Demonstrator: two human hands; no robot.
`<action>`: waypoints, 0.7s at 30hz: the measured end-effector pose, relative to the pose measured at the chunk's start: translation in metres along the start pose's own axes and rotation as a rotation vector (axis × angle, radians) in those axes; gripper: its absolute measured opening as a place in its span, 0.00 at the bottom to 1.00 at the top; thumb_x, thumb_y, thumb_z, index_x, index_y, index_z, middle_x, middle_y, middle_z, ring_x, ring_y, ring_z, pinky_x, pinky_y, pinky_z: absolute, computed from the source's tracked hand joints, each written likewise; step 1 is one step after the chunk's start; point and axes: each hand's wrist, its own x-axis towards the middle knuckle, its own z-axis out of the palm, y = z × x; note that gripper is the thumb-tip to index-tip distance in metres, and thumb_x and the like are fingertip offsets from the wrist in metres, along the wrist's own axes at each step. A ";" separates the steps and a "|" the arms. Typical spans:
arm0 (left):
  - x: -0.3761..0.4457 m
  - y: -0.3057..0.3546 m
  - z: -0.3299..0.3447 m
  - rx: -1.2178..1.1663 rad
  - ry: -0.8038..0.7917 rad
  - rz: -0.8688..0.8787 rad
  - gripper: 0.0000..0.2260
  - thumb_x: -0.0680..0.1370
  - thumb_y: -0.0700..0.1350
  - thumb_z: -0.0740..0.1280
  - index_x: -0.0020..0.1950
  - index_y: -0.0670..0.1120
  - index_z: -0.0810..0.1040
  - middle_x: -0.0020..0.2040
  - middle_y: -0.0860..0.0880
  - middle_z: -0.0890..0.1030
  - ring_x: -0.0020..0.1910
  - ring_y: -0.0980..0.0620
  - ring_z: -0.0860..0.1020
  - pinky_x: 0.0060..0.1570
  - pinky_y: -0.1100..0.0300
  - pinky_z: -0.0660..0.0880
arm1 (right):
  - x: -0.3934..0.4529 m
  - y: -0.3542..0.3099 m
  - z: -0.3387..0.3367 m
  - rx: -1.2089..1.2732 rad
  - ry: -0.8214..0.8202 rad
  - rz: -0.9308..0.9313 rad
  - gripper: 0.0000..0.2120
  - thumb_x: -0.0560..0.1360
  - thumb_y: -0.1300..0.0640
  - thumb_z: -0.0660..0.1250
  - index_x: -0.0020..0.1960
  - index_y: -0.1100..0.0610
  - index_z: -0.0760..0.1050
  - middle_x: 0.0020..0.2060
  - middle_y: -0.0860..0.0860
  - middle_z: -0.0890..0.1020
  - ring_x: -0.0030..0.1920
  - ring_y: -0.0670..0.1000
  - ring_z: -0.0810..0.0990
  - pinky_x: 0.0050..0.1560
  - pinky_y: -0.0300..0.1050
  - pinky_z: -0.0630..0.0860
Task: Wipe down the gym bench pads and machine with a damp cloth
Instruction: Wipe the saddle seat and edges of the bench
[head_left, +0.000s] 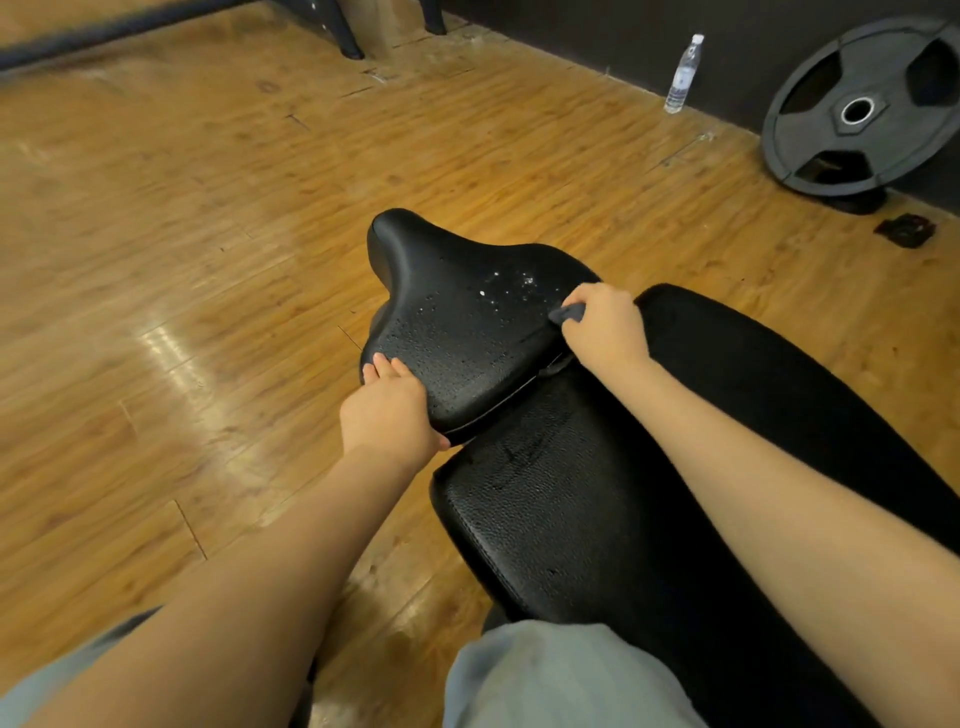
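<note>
Lying on the wood floor (208, 234) beyond the bench: a water bottle (684, 74) is standing upright against the dark wall (675, 31), and a weight plate (860, 106) is leaning on that same wall to its right. A small dark scrap (905, 229) is lying on the floor near the plate. Dark metal legs (347, 31) are showing at the top edge.

The seat pad (457, 322) is sitting ahead of the person, beaded with water droplets; the back pad (561, 499) is lying just behind it, a narrow gap between them.

The left hand (389, 410) is gripping the seat pad's near left edge, fingers curled over the rim. The right hand (605, 327) is clamping a dark cloth (567, 313), which is touching the seat pad's right rear edge; only a small fold is showing. Both forearms are reaching forward over the grey-trousered knees (545, 675).
</note>
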 end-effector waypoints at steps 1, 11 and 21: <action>0.000 -0.001 0.000 -0.008 0.004 0.003 0.48 0.72 0.58 0.71 0.77 0.36 0.45 0.77 0.39 0.49 0.77 0.44 0.52 0.62 0.51 0.70 | -0.014 -0.007 0.001 0.030 -0.009 -0.034 0.10 0.73 0.66 0.61 0.49 0.60 0.80 0.46 0.57 0.81 0.48 0.57 0.79 0.42 0.41 0.72; -0.003 -0.014 0.007 -0.154 0.114 0.035 0.34 0.74 0.51 0.67 0.73 0.39 0.58 0.77 0.41 0.54 0.76 0.47 0.56 0.55 0.51 0.73 | -0.094 -0.084 0.038 0.044 -0.328 -0.467 0.09 0.72 0.64 0.64 0.50 0.60 0.79 0.50 0.56 0.78 0.54 0.55 0.74 0.53 0.45 0.65; -0.002 -0.010 0.001 -0.050 0.034 0.041 0.49 0.70 0.59 0.72 0.77 0.37 0.47 0.77 0.38 0.50 0.76 0.43 0.53 0.65 0.51 0.67 | 0.024 0.013 -0.009 -0.075 0.051 0.066 0.11 0.73 0.67 0.62 0.53 0.61 0.79 0.50 0.61 0.80 0.52 0.60 0.78 0.50 0.47 0.74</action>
